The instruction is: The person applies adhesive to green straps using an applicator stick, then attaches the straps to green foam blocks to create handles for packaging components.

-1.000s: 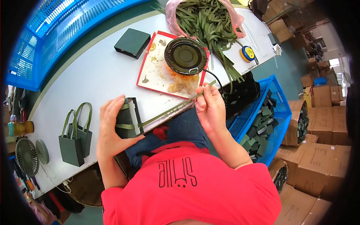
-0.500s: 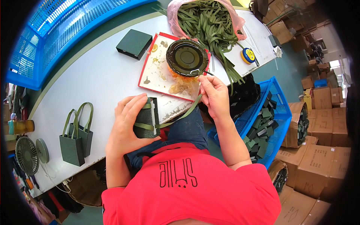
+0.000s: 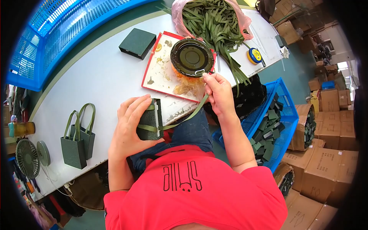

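Observation:
My left hand [image 3: 130, 124] is wrapped round a small dark green box [image 3: 152, 119] near the table's front edge. A green ribbon [image 3: 188, 117] runs from that box up to my right hand [image 3: 216, 90], whose thumb and forefinger pinch its end. Those fingertips are at the lower right rim of a round dark pot [image 3: 191, 57] of glossy liquid. The pot sits on a stained white board with a red border [image 3: 155, 73]. Two green bags with ribbon handles [image 3: 78, 145] stand at the left, and a larger green box [image 3: 138, 43] lies behind.
A pink bag [image 3: 178, 19] of green ribbons [image 3: 211, 23] lies at the back. Right of it is a blue and yellow tape roll [image 3: 254, 56]. Blue crates [image 3: 46, 57] [image 3: 289, 111] stand left and right, cartons [image 3: 322, 165] far right, and a fan [image 3: 27, 158] at left.
My right hand has moved slightly up and left, bringing the ribbon's end to the pot's rim. My left hand still holds the small box in nearly the same place.

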`<state>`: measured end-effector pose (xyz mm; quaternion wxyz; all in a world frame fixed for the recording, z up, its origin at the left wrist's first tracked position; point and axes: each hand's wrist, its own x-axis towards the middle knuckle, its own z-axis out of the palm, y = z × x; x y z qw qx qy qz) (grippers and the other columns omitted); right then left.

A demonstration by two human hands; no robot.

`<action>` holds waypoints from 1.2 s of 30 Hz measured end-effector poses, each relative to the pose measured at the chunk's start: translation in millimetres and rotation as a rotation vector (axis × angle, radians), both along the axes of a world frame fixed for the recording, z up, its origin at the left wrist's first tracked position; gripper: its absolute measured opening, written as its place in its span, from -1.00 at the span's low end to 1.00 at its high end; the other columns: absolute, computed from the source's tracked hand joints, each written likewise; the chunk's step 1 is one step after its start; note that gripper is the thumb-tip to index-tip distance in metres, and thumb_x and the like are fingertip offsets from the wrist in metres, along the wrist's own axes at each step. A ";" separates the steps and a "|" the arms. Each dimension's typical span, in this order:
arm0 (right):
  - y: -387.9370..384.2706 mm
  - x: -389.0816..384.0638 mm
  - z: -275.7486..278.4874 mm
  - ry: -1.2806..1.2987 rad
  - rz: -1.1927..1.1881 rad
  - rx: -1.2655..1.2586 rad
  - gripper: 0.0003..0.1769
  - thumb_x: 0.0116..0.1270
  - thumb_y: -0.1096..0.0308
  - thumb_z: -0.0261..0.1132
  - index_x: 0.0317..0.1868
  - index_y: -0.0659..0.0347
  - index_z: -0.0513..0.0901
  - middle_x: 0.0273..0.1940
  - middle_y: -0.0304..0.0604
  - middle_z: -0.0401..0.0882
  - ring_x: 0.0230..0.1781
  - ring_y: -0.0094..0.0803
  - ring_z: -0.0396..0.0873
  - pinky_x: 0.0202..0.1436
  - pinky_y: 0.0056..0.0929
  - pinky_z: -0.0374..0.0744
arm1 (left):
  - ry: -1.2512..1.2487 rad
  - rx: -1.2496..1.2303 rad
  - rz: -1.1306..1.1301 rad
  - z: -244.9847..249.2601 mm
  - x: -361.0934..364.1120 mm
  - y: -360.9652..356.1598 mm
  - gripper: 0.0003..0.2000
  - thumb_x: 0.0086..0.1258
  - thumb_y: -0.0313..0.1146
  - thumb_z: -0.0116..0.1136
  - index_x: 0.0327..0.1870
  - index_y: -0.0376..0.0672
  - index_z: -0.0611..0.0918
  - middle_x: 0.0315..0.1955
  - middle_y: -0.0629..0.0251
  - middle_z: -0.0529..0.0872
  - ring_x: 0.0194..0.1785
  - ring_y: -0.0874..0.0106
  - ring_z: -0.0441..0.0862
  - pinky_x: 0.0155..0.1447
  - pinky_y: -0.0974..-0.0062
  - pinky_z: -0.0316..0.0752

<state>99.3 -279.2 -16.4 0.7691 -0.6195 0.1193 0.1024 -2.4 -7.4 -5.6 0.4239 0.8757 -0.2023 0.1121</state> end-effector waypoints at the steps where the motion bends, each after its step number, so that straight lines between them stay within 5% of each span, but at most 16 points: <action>1: 0.0 0.7 0.4 0.011 0.003 -0.003 -0.78 0.42 0.26 0.37 -0.34 0.19 0.60 -0.62 -0.39 0.43 -0.77 -0.72 0.17 -0.73 -0.68 0.14 | 0.001 -0.001 0.000 0.3 0.0 -0.3 -0.02 -0.31 -0.28 0.67 0.35 -0.21 0.50 0.31 0.13 0.56 0.35 0.04 0.44 0.40 0.10 0.33; 13: 2.4 -16.4 5.9 -0.031 0.013 0.026 -0.78 0.46 0.26 0.32 -0.34 0.17 0.58 -0.61 -0.41 0.42 -0.71 -0.75 0.22 -0.70 -0.69 0.15 | 0.020 -0.018 0.013 3.6 -2.3 1.9 -0.03 -0.31 -0.28 0.68 0.35 -0.20 0.50 0.31 0.14 0.56 0.35 0.03 0.43 0.41 0.12 0.32; 23: 31.5 -58.9 29.5 0.065 0.539 -0.012 -0.80 0.49 0.25 0.31 -0.23 0.21 0.63 -0.51 -0.42 0.50 -0.60 -0.78 0.30 -0.57 -0.70 0.20 | 0.048 -0.155 -0.152 8.8 0.9 1.6 0.01 -0.24 -0.26 0.69 0.41 -0.17 0.44 0.34 0.15 0.54 0.37 0.03 0.40 0.42 0.12 0.32; 28: 43.4 -56.3 24.2 0.080 0.588 -0.019 -0.79 0.48 0.24 0.34 -0.25 0.20 0.62 -0.47 -0.45 0.54 -0.54 -0.79 0.37 -0.53 -0.70 0.32 | 0.027 -0.156 -0.187 9.0 1.6 1.1 0.01 -0.24 -0.25 0.69 0.42 -0.17 0.44 0.33 0.14 0.54 0.35 0.03 0.41 0.42 0.11 0.31; 31: 41.2 -51.5 25.1 0.102 0.630 -0.075 -0.76 0.48 0.26 0.35 -0.23 0.30 0.64 -0.35 -0.32 0.68 -0.31 -0.71 0.60 -0.22 -0.66 0.54 | 0.020 -0.155 -0.193 9.3 1.2 1.7 0.01 -0.24 -0.25 0.68 0.41 -0.17 0.45 0.32 0.13 0.55 0.34 0.03 0.43 0.41 0.11 0.32; 36: 42.3 -48.8 27.2 0.096 0.668 -0.117 -0.76 0.46 0.27 0.36 -0.26 0.30 0.63 -0.41 -0.34 0.65 -0.37 -0.71 0.58 -0.30 -0.64 0.51 | 0.024 -0.113 -0.204 13.3 1.2 2.1 -0.01 -0.26 -0.26 0.68 0.39 -0.18 0.46 0.31 0.13 0.57 0.33 0.03 0.44 0.38 0.12 0.34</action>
